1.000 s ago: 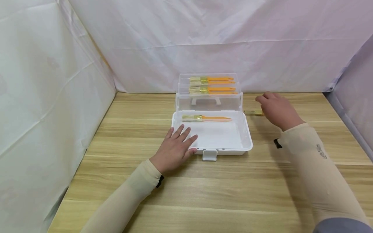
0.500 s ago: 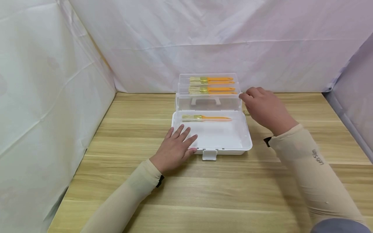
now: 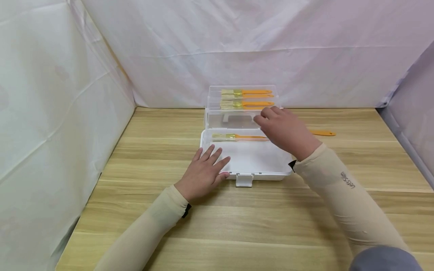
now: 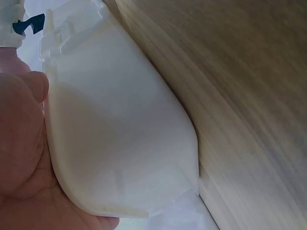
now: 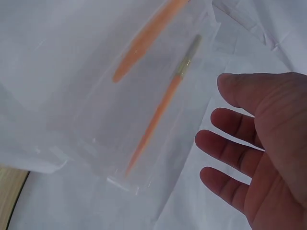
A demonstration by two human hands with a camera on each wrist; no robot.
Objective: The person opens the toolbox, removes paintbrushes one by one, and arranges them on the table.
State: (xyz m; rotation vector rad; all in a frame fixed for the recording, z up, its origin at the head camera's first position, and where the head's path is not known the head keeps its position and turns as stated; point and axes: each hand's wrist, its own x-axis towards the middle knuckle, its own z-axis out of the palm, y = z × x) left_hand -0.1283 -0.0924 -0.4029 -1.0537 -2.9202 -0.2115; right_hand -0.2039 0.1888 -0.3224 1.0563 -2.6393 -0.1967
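The right hand [image 3: 288, 131] has moved over the box [image 3: 251, 160] (baring an orange handle [image 3: 323, 133]).

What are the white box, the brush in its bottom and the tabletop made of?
Box: likely plastic; smooth, slightly shiny white base, clear upper part.
Brush: orange handle, painted wood or plastic, unclear; shiny gold band, probably metal; pale bristles, fibre unclear.
Tabletop: wood grain, perhaps real wood or printed laminate.

We see a smooth, faintly glossy plastic box [image 3: 245, 158], clear shiny plastic trays [image 3: 214, 97], a brush [image 3: 239, 137] with gleaming metal band [image 3: 230, 137] and coarse bristles [image 3: 218, 137], a wood-grained table [image 3: 217, 233], and creased matt cloth walls [image 3: 237, 30].
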